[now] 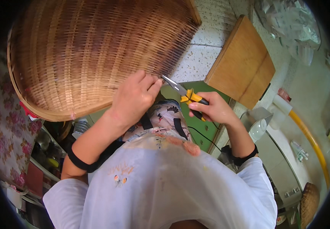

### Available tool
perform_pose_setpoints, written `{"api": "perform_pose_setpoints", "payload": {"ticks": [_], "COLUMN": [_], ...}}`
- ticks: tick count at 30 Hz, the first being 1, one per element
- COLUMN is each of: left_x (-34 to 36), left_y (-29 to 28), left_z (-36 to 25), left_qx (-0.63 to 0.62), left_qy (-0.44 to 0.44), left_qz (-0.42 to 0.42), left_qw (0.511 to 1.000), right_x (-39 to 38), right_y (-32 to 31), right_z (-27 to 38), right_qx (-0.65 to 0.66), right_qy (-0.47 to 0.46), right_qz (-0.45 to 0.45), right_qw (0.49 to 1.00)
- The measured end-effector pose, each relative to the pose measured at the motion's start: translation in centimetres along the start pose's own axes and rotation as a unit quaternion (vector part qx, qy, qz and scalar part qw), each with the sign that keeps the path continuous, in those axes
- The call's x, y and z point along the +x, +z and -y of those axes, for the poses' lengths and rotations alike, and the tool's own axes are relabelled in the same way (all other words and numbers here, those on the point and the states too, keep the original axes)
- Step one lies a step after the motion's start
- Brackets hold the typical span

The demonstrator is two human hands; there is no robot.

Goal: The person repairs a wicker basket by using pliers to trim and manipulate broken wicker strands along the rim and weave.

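Basket [84, 53] rim pinched in left hand [134, 97] grip, right hand [212, 108] clenching pliers [186, 95] at rim

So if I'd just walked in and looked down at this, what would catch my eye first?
Most likely the big woven basket, tilted on its side and filling the upper left. At its lower edge the left hand pinches the weave, while the right hand holds yellow-handled pliers whose tip points at that same spot. A wooden board lies at the upper right.
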State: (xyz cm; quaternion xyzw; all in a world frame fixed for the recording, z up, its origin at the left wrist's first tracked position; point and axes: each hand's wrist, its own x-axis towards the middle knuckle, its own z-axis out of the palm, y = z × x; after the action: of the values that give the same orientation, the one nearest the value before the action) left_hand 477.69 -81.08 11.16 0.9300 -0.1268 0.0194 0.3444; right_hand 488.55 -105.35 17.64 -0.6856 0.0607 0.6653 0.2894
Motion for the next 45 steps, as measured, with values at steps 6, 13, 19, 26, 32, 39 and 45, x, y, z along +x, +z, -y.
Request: {"api": "perform_pose_setpoints", "payload": {"ticks": [6,13,19,26,32,39,45], "left_x": [-1.4,-1.0,-0.9,0.1,3.6,4.7,4.0], "left_y": [0.7,0.1,-1.4,-5.2,-12.9,-15.6,-15.8], "left_z": [-0.4,-1.1,-1.2,-0.9,-1.0,-3.2,-2.5], "left_qx": [0.012,-0.013,-0.023,-0.09,-0.148,-0.124,-0.239], "left_qy": [-0.023,-0.026,-0.031,-0.041,-0.095,-0.195,-0.176], "left_qz": [-0.038,-0.076,-0.094,-0.098,-0.059,-0.072,-0.09], "left_qw": [0.999,0.997,0.995,0.99,0.983,0.97,0.951], "right_x": [-2.2,-1.6,-3.0,-2.9,-3.7,-5.5,-4.5], "right_y": [-1.1,1.1,1.5,2.6,3.3,3.1,4.2], "right_z": [-0.9,-2.4,1.4,1.2,1.5,2.5,3.3], "right_qx": [0.023,-0.297,-0.465,-0.111,0.048,0.157,0.198], "right_qy": [0.017,-0.252,-0.213,-0.211,-0.304,-0.382,-0.424], "right_qz": [-0.021,-0.277,-0.315,-0.301,-0.354,-0.335,-0.322], "right_qw": [0.999,0.878,0.799,0.923,0.883,0.847,0.823]}}
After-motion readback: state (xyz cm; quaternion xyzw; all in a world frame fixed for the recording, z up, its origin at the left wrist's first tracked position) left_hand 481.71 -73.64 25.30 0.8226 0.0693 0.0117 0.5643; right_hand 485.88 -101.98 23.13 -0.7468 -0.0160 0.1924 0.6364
